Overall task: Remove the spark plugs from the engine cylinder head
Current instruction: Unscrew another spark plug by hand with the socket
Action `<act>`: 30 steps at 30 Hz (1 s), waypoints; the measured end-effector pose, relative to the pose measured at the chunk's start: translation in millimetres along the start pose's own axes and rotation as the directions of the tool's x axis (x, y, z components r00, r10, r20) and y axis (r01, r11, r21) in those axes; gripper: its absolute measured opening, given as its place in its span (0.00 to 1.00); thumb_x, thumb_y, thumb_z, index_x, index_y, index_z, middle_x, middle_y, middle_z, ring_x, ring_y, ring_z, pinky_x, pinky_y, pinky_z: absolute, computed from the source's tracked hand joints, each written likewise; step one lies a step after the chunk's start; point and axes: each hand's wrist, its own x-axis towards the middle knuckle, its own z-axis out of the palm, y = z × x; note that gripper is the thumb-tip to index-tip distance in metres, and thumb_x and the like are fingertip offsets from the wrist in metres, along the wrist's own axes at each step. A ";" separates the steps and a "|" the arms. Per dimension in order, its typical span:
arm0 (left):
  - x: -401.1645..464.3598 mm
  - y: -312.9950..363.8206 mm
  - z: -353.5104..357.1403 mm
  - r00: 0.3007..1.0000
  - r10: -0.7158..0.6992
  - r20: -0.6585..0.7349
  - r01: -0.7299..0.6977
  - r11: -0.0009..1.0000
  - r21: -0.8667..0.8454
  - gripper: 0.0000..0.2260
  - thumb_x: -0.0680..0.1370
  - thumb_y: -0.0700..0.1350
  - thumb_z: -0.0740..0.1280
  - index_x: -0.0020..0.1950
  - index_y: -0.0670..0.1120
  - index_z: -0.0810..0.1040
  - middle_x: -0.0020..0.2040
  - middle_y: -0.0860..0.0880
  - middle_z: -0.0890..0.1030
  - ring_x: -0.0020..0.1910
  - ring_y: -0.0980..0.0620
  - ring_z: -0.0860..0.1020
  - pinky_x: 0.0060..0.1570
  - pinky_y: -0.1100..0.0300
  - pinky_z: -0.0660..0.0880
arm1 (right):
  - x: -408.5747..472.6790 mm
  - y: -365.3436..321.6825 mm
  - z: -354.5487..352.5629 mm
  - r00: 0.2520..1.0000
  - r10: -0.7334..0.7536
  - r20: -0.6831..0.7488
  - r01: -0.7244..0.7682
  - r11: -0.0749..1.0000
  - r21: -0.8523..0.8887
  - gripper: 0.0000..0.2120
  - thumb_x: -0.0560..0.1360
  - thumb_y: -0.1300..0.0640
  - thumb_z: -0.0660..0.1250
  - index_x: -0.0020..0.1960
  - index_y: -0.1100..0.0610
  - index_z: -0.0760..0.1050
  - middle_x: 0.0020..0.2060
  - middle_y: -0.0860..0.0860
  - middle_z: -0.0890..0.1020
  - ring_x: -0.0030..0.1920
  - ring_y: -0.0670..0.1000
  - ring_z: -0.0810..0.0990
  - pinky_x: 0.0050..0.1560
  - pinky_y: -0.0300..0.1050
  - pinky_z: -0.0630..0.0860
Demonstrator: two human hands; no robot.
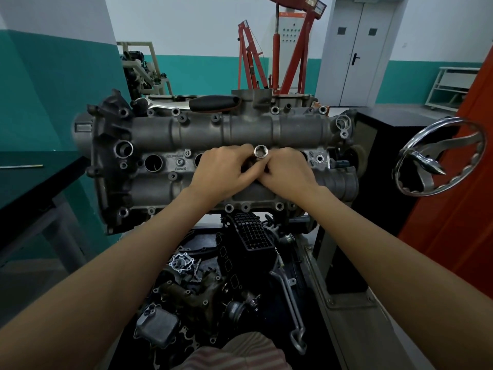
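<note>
The grey engine cylinder head (202, 129) lies across the middle of the view on a stand. A row of round spark plug wells runs along its centre, with one open well (153, 163) at the left. Both hands meet over a middle well. My left hand (224, 170) and my right hand (289, 170) pinch a shiny metal socket (261, 151) that stands upright with its open end toward the camera. The lower part of the socket and the well beneath it are hidden by my fingers. No spark plug is visible.
A ratchet wrench with a black handle (213, 102) rests on the far edge of the head. A chrome handwheel (440, 156) sticks out at the right. Loose engine parts (213, 284) fill the tray below. A dark table (32, 180) stands left, red engine cranes (282, 49) behind.
</note>
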 end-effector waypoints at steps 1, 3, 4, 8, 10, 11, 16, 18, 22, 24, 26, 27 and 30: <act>0.0 0.4 -0.1 1.000 0.007 0.010 -0.007 1.000 0.006 0.22 0.75 0.59 0.53 0.35 0.43 0.71 0.30 0.47 0.76 0.29 0.45 0.74 0.27 0.58 0.64 | -0.1 -1.0 -1.0 1.000 -0.005 -0.003 0.005 1.000 -0.002 0.12 0.71 0.54 0.61 0.36 0.61 0.76 0.29 0.57 0.79 0.31 0.59 0.77 0.29 0.40 0.52; -0.1 1.2 -0.1 1.000 0.022 0.003 -0.023 0.999 0.024 0.22 0.74 0.58 0.51 0.41 0.42 0.75 0.35 0.47 0.78 0.31 0.45 0.75 0.28 0.58 0.64 | 0.6 -1.2 -0.7 0.999 0.010 0.045 -0.009 1.000 -0.029 0.09 0.73 0.53 0.60 0.39 0.58 0.73 0.32 0.56 0.80 0.34 0.58 0.77 0.30 0.43 0.52; -0.2 1.8 -0.1 1.000 0.023 -0.005 -0.023 0.999 0.027 0.21 0.74 0.57 0.51 0.42 0.42 0.75 0.36 0.47 0.79 0.32 0.45 0.76 0.29 0.58 0.64 | 1.3 0.1 0.7 0.998 0.024 0.055 -0.022 0.999 -0.033 0.09 0.73 0.52 0.60 0.41 0.58 0.71 0.34 0.55 0.80 0.35 0.58 0.78 0.32 0.43 0.54; 0.2 1.8 0.3 1.000 -0.015 -0.011 0.015 1.000 -0.003 0.19 0.74 0.57 0.52 0.35 0.44 0.71 0.30 0.46 0.77 0.29 0.43 0.75 0.29 0.59 0.61 | 2.5 2.4 3.0 0.998 0.039 0.050 -0.038 0.999 -0.013 0.13 0.74 0.48 0.61 0.48 0.59 0.72 0.35 0.54 0.81 0.37 0.57 0.79 0.34 0.43 0.61; 0.7 1.1 -0.9 0.999 -0.034 -0.008 0.033 0.999 -0.016 0.19 0.74 0.58 0.53 0.30 0.48 0.66 0.25 0.45 0.74 0.26 0.43 0.73 0.28 0.59 0.60 | 2.1 2.2 2.4 0.998 0.036 0.049 -0.036 0.999 -0.008 0.13 0.73 0.47 0.62 0.46 0.57 0.74 0.35 0.54 0.81 0.38 0.57 0.79 0.35 0.43 0.61; 0.7 1.0 -1.4 1.000 -0.029 -0.013 0.029 1.000 -0.010 0.20 0.75 0.58 0.53 0.28 0.48 0.65 0.23 0.44 0.73 0.24 0.43 0.73 0.28 0.60 0.60 | 2.0 2.0 1.6 0.999 0.035 0.040 -0.035 0.999 -0.004 0.13 0.73 0.47 0.63 0.44 0.57 0.76 0.35 0.55 0.81 0.38 0.57 0.79 0.36 0.43 0.61; 0.1 2.3 -2.8 1.000 0.001 -0.018 -0.002 1.000 -0.007 0.21 0.75 0.59 0.55 0.28 0.45 0.66 0.23 0.47 0.72 0.24 0.46 0.72 0.28 0.61 0.59 | 0.0 -0.9 -1.1 0.999 0.037 0.018 -0.037 0.999 0.012 0.10 0.72 0.54 0.65 0.39 0.61 0.78 0.32 0.60 0.80 0.34 0.62 0.77 0.35 0.44 0.58; 0.0 2.2 -1.4 1.000 0.000 0.009 -0.001 1.000 0.015 0.24 0.74 0.59 0.53 0.34 0.41 0.74 0.28 0.47 0.76 0.27 0.47 0.74 0.27 0.59 0.63 | 0.0 -0.5 -1.3 0.999 0.023 0.037 -0.023 1.000 0.000 0.09 0.72 0.55 0.63 0.38 0.60 0.75 0.31 0.59 0.79 0.33 0.61 0.77 0.34 0.43 0.57; 0.7 2.8 -2.3 1.000 0.005 -0.015 -0.005 1.000 0.017 0.19 0.73 0.55 0.53 0.40 0.42 0.74 0.32 0.48 0.77 0.29 0.45 0.75 0.29 0.61 0.61 | 1.2 1.0 0.5 0.998 0.024 0.053 -0.024 1.000 -0.014 0.11 0.73 0.53 0.61 0.48 0.61 0.70 0.35 0.55 0.80 0.37 0.58 0.78 0.35 0.43 0.56; 0.9 2.4 -1.2 1.000 -0.001 -0.022 0.002 1.000 0.026 0.18 0.73 0.55 0.53 0.38 0.43 0.72 0.31 0.47 0.77 0.28 0.45 0.74 0.30 0.61 0.59 | 1.8 1.4 1.0 0.999 0.020 0.040 -0.020 1.000 -0.010 0.15 0.74 0.51 0.60 0.55 0.61 0.71 0.37 0.55 0.81 0.39 0.59 0.79 0.36 0.43 0.58; 0.3 2.1 0.2 1.000 -0.017 -0.018 0.018 1.000 0.024 0.17 0.74 0.56 0.53 0.34 0.45 0.69 0.27 0.46 0.75 0.26 0.44 0.73 0.29 0.61 0.58 | 2.1 1.5 1.1 0.999 0.022 0.034 -0.022 1.000 -0.013 0.15 0.74 0.49 0.60 0.54 0.59 0.72 0.38 0.55 0.82 0.40 0.58 0.79 0.36 0.43 0.59; 0.3 1.8 0.2 0.999 -0.029 -0.016 0.029 0.999 0.026 0.18 0.75 0.56 0.54 0.32 0.45 0.69 0.25 0.45 0.75 0.25 0.43 0.73 0.28 0.61 0.58 | 2.0 1.3 1.0 0.999 0.023 0.036 -0.022 1.000 -0.015 0.14 0.74 0.48 0.61 0.51 0.58 0.74 0.37 0.55 0.82 0.40 0.58 0.79 0.37 0.43 0.59; 0.6 0.0 0.2 0.999 -0.045 -0.017 0.045 0.998 0.037 0.21 0.76 0.55 0.60 0.30 0.42 0.73 0.24 0.43 0.74 0.25 0.41 0.74 0.29 0.60 0.60 | 1.6 0.1 -0.8 0.998 0.042 0.044 -0.042 0.999 0.006 0.12 0.73 0.49 0.64 0.39 0.58 0.77 0.33 0.56 0.81 0.38 0.58 0.79 0.37 0.42 0.60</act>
